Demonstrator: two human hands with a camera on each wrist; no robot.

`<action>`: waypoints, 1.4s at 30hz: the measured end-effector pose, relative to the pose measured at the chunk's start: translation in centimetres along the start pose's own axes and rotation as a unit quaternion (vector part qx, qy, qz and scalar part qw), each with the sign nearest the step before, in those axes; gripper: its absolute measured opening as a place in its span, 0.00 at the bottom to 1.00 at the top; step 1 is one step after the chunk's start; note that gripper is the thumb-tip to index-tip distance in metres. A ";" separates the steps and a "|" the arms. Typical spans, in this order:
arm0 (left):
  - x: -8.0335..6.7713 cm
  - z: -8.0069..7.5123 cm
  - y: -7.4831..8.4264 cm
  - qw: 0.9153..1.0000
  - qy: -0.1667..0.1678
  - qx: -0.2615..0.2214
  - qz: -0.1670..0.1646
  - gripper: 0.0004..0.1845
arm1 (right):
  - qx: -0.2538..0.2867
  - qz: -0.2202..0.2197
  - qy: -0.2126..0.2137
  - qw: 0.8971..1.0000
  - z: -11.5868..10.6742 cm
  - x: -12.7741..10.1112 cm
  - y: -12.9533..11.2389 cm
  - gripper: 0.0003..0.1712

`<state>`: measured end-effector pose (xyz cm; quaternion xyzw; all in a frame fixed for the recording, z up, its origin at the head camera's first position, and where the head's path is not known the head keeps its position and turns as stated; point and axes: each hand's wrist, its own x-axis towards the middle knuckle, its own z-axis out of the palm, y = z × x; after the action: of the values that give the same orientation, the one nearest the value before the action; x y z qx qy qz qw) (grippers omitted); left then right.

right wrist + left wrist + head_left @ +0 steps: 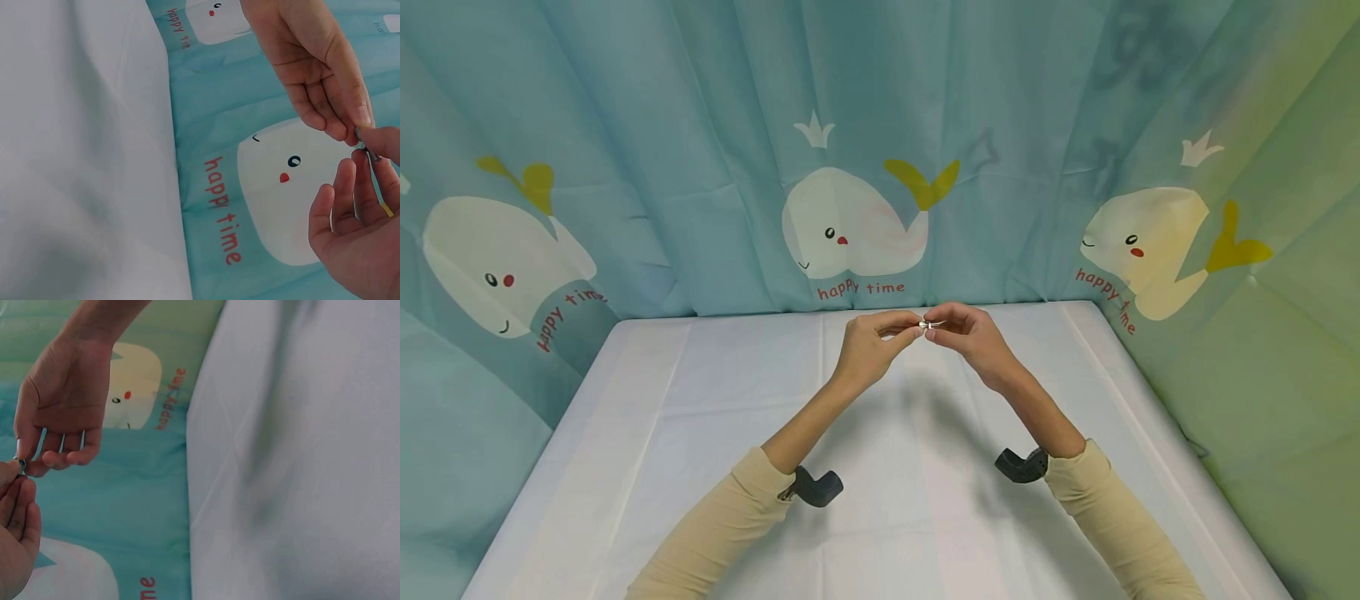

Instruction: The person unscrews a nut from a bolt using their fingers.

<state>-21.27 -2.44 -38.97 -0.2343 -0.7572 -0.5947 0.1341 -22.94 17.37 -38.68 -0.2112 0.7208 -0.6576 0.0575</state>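
Small metal piece: the small metal piece (pixel 924 325) is held between the fingertips of the 2 hands, raised above the far part of the worktop (pixel 700 467).
Look of the piece: silvery and shiny, with a bright end towards the left and a thin, pale, pointed part reaching to the right; in the right wrist view it shows as a slim grey length with a rounded end. Whether it is 1 part or 2 joined parts I cannot tell.
Left hand: the left hand (pixel 868 346) pinches the left end of the piece between thumb and fingers.
Right hand: the right hand (pixel 981 340) pinches the other end; its spare fingers are bent and spread slightly apart in the right wrist view.
Fingertips: those of the 2 hands nearly meet around the piece.
Sleeves: 2 beige sleeves (pixel 715 525), ending on the forearms.
Cuffs: a black curved fitting (pixel 820 488) sits at each of the 2 cuffs.
Worktop cover: white cloth with fold lines and soft shadows beneath the arms.
Curtain: blue-green curtain (pixel 685 167) behind, with 3 white whales (pixel 850 221), yellow tails and red "happy time" lettering.
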 end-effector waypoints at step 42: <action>0.0 -0.1 -0.1 1.000 0.001 -0.003 0.007 0.08 | -0.001 0.000 -0.006 1.000 -0.1 -0.1 -0.1 0.16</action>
<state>-21.33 -2.55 -39.08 -0.2397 -0.7535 -0.5963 0.1384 -22.90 17.46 -38.56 -0.2155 0.7210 -0.6557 0.0615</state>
